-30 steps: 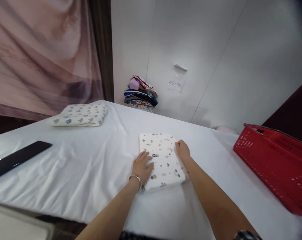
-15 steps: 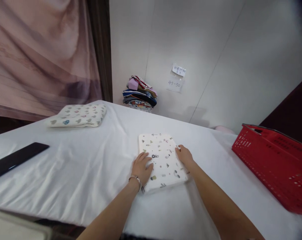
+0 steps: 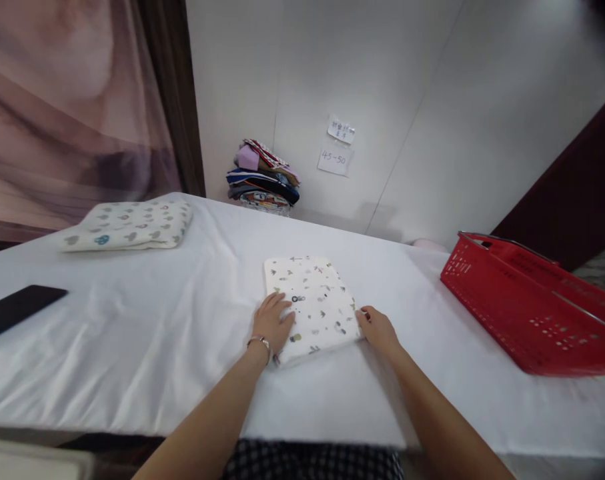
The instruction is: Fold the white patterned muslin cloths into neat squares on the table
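A white folded cloth [image 3: 312,303] printed with small grey and green figures lies on the white-covered table in front of me. My left hand [image 3: 273,321], with a bracelet at the wrist, rests on its left side with the fingers spread. At the right edge, near the front corner, my right hand [image 3: 378,328] has thumb and fingers closed on the cloth's border. Some of the right fingertips are hidden. A second folded cloth [image 3: 132,225], white with mushroom-like prints, lies at the back left.
A red plastic basket [image 3: 512,300] stands on the right of the table [image 3: 182,360]. A flat black object [image 3: 22,308] lies at the left. Behind the table, folded clothes [image 3: 265,179] are stacked by the wall under paper signs [image 3: 335,160]. A pink curtain [image 3: 67,100] hangs at left.
My right hand has slid down the cloth's right edge toward its front corner. My left hand stays on the left side. The view has shifted somewhat.
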Available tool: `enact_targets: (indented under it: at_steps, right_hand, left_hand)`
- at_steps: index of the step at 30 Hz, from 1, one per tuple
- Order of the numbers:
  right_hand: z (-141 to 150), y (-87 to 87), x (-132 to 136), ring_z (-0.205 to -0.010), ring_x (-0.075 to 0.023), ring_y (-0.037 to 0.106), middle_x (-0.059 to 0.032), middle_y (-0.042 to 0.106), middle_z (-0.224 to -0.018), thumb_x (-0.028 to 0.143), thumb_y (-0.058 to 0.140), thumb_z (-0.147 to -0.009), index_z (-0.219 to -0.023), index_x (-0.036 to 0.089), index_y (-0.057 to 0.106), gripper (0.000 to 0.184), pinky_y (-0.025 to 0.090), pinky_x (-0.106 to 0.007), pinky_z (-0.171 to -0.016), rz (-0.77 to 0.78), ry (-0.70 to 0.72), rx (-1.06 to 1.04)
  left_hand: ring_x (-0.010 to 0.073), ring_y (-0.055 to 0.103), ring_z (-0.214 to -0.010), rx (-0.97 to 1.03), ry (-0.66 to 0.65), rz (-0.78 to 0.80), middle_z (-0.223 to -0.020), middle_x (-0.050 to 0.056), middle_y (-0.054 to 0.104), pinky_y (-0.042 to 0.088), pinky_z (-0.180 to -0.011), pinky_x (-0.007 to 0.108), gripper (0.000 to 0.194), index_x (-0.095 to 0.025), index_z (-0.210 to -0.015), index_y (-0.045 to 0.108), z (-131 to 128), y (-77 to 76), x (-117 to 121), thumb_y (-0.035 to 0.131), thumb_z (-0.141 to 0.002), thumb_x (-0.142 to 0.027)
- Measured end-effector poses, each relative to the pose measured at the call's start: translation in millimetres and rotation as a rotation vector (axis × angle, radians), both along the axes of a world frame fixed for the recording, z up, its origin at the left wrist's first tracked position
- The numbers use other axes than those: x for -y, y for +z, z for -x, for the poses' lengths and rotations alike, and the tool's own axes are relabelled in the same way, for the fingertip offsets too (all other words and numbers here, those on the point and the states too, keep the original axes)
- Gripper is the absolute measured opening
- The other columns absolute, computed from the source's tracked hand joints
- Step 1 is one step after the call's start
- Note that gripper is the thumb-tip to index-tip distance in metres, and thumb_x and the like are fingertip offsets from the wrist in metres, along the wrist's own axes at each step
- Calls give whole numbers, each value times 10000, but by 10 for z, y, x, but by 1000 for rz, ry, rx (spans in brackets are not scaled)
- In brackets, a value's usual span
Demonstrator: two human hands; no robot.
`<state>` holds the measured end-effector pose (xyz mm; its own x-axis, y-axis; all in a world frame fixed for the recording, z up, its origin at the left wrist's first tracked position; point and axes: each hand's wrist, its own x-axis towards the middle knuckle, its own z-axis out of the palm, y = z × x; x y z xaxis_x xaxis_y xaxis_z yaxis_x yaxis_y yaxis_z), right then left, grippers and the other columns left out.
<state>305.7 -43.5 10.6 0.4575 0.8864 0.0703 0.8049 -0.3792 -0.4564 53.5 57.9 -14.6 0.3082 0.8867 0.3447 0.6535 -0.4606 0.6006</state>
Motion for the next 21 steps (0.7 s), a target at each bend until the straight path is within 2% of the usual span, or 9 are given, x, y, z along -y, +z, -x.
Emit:
enact_targets:
  at_steps: [7, 12, 16, 21]
  right_hand:
    - [-92, 27, 265, -690, -155, 534, -25, 620, -761, 384, 364, -788, -792, 203, 604, 300, 360, -249, -628, -201, -22, -36]
    - [-49, 42, 379, -634, -147, 523, 0, 604, -668, 437, 397, -775, -723, 207, 587, 304, 356, -245, -586, -152, 18, -149]
    - [8, 34, 409, -621, -137, 514, 10, 601, -675, 461, 448, -740, -758, 205, 562, 281, 354, -239, -574, -182, 14, -243]
    - [23, -3, 394, -572, -121, 470, 35, 537, -591, 410, 505, -699, -680, 199, 526, 213, 331, -227, -541, -153, 23, -287]
  left_hand:
    - [219, 365, -1182, 27, -13, -20, -1182, 19, 527, 306, -994, 403, 244, -227, -919, 628, -6, -36, -22, 509, -724, -311]
    - [214, 370, -1177, 42, -8, -46, -1172, 17, 533, 303, -1001, 400, 245, -232, -919, 627, -9, -104, -61, 512, -721, -319]
    - [211, 371, -1177, 41, -15, -40, -1171, 15, 535, 306, -1001, 394, 243, -233, -918, 625, -11, -101, -67, 511, -719, -314]
    - [208, 357, -1187, 39, -19, -19, -1181, 21, 528, 300, -1005, 388, 256, -224, -932, 622, -4, -85, -60, 505, -724, -317]
